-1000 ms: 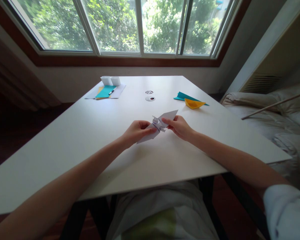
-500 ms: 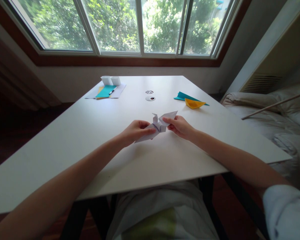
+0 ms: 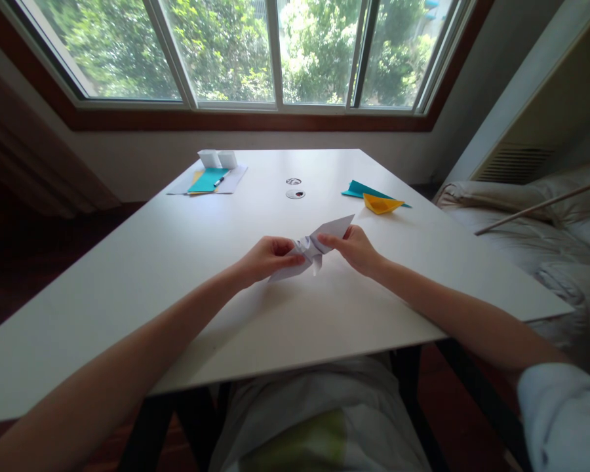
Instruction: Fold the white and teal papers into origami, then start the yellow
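Observation:
A white folded paper crane is held between my two hands just above the table, its two wings stretched out to either side. My left hand pinches the left wing near the body, thumb on top. My right hand grips the right wing, its thumb lying on the paper and the other fingers hidden beneath. A small folded point hangs down from the middle of the crane toward me.
On the white table, a yellow paper boat and a teal folded paper plane lie at the right. Far left are teal paper, a pen and white paper boxes. Two round discs sit mid-table.
The crane has tipped: the point that stood up from its middle no longer stands up. Its right wing shows wider, and my right thumb has shifted slightly along it.

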Demonstrator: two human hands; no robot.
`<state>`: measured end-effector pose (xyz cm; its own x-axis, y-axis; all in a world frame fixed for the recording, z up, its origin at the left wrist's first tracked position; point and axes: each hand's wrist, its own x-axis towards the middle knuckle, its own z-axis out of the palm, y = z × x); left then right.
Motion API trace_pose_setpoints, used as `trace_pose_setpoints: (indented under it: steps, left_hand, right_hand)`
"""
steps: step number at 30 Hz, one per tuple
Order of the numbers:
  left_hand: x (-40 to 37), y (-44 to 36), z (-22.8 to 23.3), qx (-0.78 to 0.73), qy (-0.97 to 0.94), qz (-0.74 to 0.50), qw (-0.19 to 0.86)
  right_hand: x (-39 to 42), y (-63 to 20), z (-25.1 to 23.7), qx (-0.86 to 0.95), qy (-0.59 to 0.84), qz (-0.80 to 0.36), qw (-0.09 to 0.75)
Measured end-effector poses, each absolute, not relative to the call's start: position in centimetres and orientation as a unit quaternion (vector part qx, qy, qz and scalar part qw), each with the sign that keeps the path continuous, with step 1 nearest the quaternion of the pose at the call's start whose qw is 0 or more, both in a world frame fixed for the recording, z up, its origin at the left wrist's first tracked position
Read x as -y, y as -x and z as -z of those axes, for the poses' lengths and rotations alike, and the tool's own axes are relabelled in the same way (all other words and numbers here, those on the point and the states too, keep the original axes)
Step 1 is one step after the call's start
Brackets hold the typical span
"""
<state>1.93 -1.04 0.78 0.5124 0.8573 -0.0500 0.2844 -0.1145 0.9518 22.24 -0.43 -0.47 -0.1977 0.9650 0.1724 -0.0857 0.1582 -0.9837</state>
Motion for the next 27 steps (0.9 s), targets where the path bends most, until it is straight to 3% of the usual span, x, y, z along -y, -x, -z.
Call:
trace_pose_setpoints:
  steps: [8,12,17,22,27]
  left_hand:
    - [1.0,-1.9,-0.4,-0.408,-0.763,-0.322,0.385]
    - [1.7,-2.1,-1.2,-0.363,-0.792,-0.394,0.292]
    - [2.5,-2.4,-1.9,-0.28,-0.851,-0.38,0.228]
    - [2.0,-2.3,-1.1,-0.368,-0.815,-0.385,0.228]
    - [1.0,-2.0,-0.3,-0.455,-0.762,-0.399,0.231]
  right_hand:
    - [0.1,-22.6,0.4,0.581,0.394,-0.518,0.49]
    - [0.2,-22.8,0.2,0.603,0.395,-0.549,0.423]
    - [0.3,-22.7,0.2,0.631,0.386,-0.566,0.364]
    - [-0.5,-23.2,0.1,0.598,0.415,-0.547,0.414]
    - [-0.7,-24.0,-0.2,0.65,0.454,-0.394,0.465]
